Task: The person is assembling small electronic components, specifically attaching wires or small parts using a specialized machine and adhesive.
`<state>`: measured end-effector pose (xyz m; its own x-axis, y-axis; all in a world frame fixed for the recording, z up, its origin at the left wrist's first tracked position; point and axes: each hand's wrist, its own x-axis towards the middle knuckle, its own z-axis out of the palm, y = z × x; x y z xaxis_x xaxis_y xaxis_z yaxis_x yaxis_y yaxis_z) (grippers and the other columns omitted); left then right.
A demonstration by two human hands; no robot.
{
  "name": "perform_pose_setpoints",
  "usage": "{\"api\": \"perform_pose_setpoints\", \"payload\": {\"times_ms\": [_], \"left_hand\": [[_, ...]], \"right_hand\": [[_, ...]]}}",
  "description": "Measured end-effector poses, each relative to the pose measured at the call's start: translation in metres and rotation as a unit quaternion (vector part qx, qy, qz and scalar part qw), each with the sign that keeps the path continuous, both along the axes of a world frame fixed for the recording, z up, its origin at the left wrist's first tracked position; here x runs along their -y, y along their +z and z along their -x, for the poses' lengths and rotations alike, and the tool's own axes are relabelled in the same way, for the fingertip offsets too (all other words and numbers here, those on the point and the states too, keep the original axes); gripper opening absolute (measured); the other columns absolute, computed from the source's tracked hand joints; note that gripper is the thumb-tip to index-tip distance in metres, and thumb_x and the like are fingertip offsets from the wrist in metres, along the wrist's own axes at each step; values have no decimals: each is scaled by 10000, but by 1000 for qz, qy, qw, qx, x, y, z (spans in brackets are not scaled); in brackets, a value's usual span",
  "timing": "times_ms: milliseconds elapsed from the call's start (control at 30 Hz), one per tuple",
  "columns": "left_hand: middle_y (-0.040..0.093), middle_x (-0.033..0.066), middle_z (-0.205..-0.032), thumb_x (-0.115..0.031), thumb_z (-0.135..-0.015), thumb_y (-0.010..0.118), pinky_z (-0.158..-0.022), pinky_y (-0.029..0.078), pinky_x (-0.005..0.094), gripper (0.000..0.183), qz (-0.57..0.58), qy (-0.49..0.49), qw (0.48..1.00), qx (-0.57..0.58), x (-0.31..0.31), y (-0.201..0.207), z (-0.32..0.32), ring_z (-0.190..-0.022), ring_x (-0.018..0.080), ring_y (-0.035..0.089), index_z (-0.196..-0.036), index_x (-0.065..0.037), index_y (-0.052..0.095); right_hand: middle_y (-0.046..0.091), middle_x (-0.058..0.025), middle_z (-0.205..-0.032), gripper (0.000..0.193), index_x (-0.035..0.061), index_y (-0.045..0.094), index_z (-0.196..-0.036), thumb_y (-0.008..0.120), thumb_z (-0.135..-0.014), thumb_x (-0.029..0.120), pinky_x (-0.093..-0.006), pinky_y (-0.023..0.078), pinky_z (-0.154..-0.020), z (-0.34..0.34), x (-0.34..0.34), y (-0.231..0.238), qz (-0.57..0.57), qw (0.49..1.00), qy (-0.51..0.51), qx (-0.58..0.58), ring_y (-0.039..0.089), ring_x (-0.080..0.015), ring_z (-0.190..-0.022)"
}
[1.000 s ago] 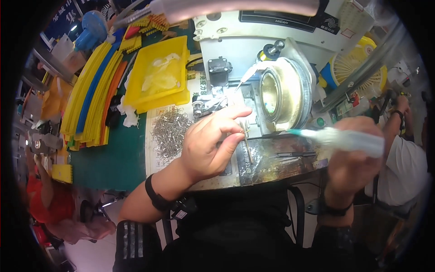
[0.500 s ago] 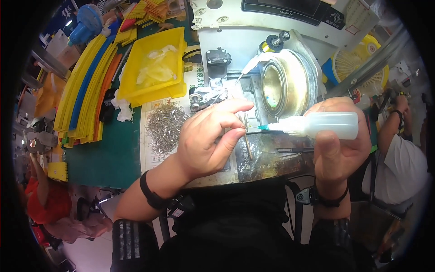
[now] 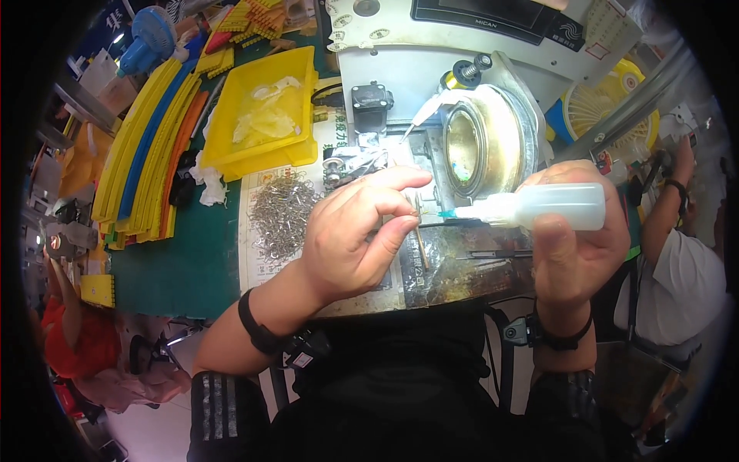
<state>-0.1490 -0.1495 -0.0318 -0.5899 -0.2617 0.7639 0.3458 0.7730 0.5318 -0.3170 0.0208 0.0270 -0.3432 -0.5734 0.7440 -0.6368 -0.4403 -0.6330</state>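
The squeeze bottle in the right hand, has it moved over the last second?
Yes. The squeeze bottle, held in the right hand, has swung left toward the round metal ring, bringing its nozzle close to the small part in the left hand.

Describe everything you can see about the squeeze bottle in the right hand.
The squeeze bottle is small, of soft-looking translucent white plastic, with a tapered neck ending in a thin teal nozzle. It lies nearly level, nozzle pointing left toward the small thin piece pinched in the left hand. The right hand wraps its body, thumb in front, fingers over the top. Its tip is close to that piece; contact cannot be told.
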Motion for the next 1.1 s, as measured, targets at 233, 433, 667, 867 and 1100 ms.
{"api": "perform_pose_setpoints", "payload": {"times_ms": [233, 433, 667, 867, 1100], "left_hand": [[717, 197, -1152, -11, -865, 699, -806, 563, 379, 99, -17, -16, 1000, 3, -1, 1, 2, -934, 341, 719, -921, -52, 628], [704, 244, -1156, 31, -856, 655, -871, 551, 398, 105, 22, -4, 999, 35, -1, -1, 0, -1008, 377, 708, -934, -27, 615], [674, 252, -1218, -23, -933, 627, -1034, 479, 437, 33, -14, 22, 998, 52, -9, -4, -7, -1172, 373, 654, -933, -17, 594], [671, 248, -1225, -40, -952, 615, -1045, 470, 433, 35, -11, 29, 998, 47, -13, -5, -1, -1186, 368, 646, -935, -17, 594], [688, 245, -1194, -6, -920, 638, -995, 503, 413, 47, 0, 30, 999, 38, -9, -6, -1, -1125, 371, 672, -949, -16, 603]], "right_hand": [[630, -162, -1053, 399, -76, 587, -1145, 710, -952, 251, -330, 497, -814, 46, -61, -7, 110, 991, -12, 78, 614, -222, -943], [672, -104, -1090, 225, -37, 618, -1175, 653, -991, 88, -371, 541, -866, 159, -130, -7, 108, 969, -148, 168, 659, -193, -1006], [687, -93, -1100, 387, -56, 644, -1170, 773, -921, 210, -304, 561, -859, 256, -137, 69, 74, 936, -313, 145, 679, -175, -980], [721, -55, -925, 446, -12, 720, -1073, 835, -841, 351, -260, 527, -695, 305, -131, 72, -154, 890, -424, -62, 664, -112, -762], [671, 10, -858, 199, 26, 719, -1016, 772, -888, 168, -231, 479, -660, 208, -119, 21, -140, 952, -268, 51, 601, -81, -727]]}}
